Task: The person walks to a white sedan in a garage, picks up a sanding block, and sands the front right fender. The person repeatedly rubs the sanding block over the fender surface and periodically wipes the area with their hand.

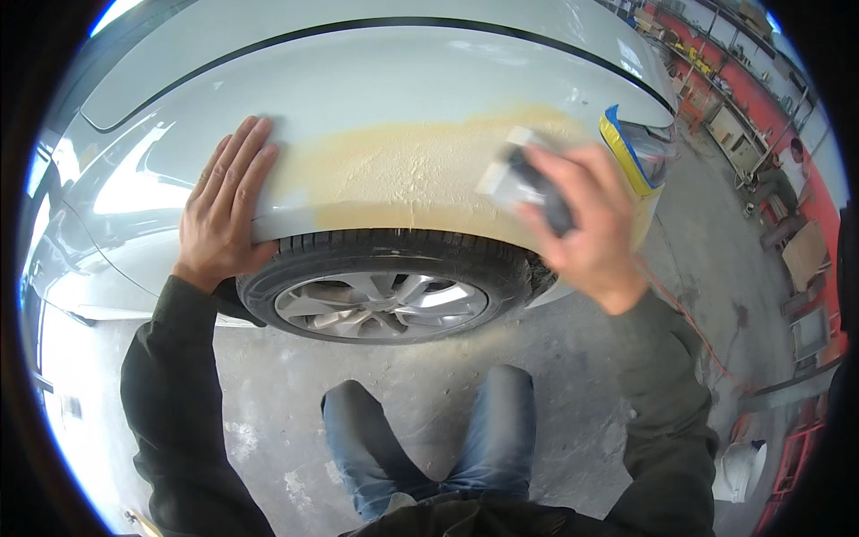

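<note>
A silver-white car fender (376,80) arches over the front wheel (380,300). Across it spreads a cream and yellowish patch of body filler (385,170), crumbly in the middle. My left hand (222,201) lies flat on the fender, left of the patch, fingers stretched out and thumb by the wheel arch edge. At the patch's right part, my right hand (595,224) grips a sanding block (537,188) with a dark top and pale base. Motion blurs the block, and its underside is hidden. Yellow and blue masking tape (624,152) edges the headlight (655,157) beyond.
An orange-red hose (684,313) runs along the concrete floor (268,403) on the right. Another person (792,174) sits by the red and white wall. Shelves, workbenches and a white bucket (741,470) stand along that side.
</note>
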`<act>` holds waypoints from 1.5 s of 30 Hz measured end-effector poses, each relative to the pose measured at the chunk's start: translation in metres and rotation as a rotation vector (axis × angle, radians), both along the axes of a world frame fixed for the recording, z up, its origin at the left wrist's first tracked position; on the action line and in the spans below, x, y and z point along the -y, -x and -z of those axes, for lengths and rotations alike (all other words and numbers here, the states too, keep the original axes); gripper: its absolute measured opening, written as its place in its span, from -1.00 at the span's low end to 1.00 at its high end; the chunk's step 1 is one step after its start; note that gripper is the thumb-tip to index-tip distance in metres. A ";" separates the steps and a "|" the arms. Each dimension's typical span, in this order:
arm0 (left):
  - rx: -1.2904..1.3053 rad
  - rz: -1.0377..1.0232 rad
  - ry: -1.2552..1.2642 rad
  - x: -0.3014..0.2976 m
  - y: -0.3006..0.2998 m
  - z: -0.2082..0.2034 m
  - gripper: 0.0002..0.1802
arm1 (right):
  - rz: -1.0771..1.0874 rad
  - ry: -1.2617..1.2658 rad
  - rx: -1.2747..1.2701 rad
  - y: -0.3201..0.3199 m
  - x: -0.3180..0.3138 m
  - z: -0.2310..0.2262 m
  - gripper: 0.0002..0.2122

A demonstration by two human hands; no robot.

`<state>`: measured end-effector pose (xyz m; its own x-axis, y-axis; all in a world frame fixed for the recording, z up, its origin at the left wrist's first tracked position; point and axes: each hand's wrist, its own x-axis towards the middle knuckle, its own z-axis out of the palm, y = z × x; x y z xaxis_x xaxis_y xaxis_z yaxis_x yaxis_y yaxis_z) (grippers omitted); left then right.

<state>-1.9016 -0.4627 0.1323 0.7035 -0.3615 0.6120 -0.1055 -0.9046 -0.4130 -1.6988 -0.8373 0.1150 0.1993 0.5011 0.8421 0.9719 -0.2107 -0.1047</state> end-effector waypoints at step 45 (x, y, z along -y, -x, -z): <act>-0.102 -0.020 -0.567 0.291 -0.178 0.147 -0.04 | 0.421 -1.154 -1.236 0.092 0.228 0.271 -0.61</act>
